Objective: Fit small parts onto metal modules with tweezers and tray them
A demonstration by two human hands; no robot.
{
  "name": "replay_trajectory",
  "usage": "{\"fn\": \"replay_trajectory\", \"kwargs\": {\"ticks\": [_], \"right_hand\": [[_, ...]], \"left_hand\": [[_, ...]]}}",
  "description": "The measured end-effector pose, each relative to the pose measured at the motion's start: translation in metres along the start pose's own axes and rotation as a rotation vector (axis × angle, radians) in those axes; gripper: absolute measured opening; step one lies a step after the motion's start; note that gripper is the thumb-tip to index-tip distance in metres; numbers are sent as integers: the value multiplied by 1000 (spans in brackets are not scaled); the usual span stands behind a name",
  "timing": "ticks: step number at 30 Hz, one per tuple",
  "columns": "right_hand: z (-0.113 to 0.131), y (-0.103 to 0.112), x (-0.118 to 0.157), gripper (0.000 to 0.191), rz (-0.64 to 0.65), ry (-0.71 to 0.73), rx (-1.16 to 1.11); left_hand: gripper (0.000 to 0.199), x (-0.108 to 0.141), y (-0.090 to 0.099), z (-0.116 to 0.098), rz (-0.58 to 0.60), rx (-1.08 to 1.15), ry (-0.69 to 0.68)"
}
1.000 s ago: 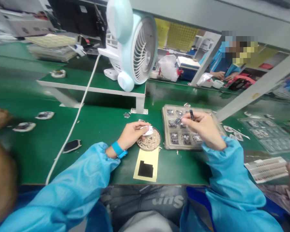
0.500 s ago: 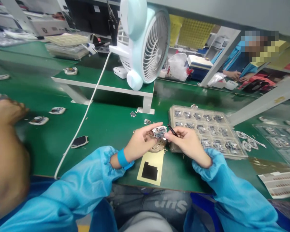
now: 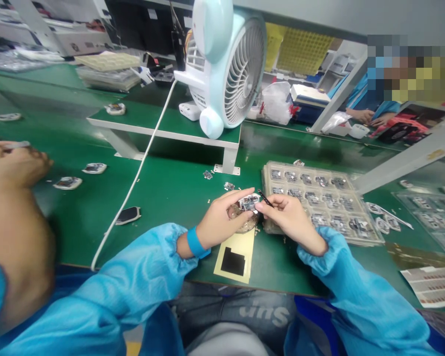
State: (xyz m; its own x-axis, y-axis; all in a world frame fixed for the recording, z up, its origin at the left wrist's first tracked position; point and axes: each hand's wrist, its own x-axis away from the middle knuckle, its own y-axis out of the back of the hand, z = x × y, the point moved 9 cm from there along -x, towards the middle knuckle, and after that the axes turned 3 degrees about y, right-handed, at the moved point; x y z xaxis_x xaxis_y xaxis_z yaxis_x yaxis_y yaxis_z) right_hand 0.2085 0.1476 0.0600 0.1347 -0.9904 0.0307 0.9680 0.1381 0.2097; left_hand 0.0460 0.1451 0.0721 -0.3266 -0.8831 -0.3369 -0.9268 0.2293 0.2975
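My left hand (image 3: 222, 217) grips a small white-framed circuit board housing (image 3: 249, 201) between thumb and fingers. In my right hand (image 3: 291, 215) is a slim black tool (image 3: 264, 198), probably tweezers, its tip pointing up and left; my right fingertips meet the housing's right edge. Under the hands lies a round, speckled disc (image 3: 246, 225), partly covered by my left hand. A pale yellow sheet (image 3: 218, 272) with a black cut-out patch (image 3: 233, 261) lies just in front of it. Close behind my right hand stands a clear compartment tray (image 3: 367, 241) with several circuit boards.
A light blue fan (image 3: 222, 64) stands on a low green shelf (image 3: 148, 116); its white cable (image 3: 133, 183) crosses the bench. Several housings (image 3: 68, 183) lie at left, near another person's arm (image 3: 18, 198). Metal posts (image 3: 408, 160) slant at right, beside another clear tray (image 3: 430, 212).
The whole view has shifted slightly, so things sit a little further right. The housing has tilted a bit in my left hand, and both hands keep their holds.
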Motion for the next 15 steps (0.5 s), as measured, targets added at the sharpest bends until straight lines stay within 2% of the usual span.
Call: {"fn": "replay_trajectory", "kwargs": {"ticks": [8, 15], "right_hand": [[-4, 1, 0, 41, -27, -5, -38], [-5, -2, 0, 45, -14, -24, -28]], "left_hand": [[49, 1, 0, -4, -15, -100, -87], [44, 6, 4, -8, -62, -192, -177]]}}
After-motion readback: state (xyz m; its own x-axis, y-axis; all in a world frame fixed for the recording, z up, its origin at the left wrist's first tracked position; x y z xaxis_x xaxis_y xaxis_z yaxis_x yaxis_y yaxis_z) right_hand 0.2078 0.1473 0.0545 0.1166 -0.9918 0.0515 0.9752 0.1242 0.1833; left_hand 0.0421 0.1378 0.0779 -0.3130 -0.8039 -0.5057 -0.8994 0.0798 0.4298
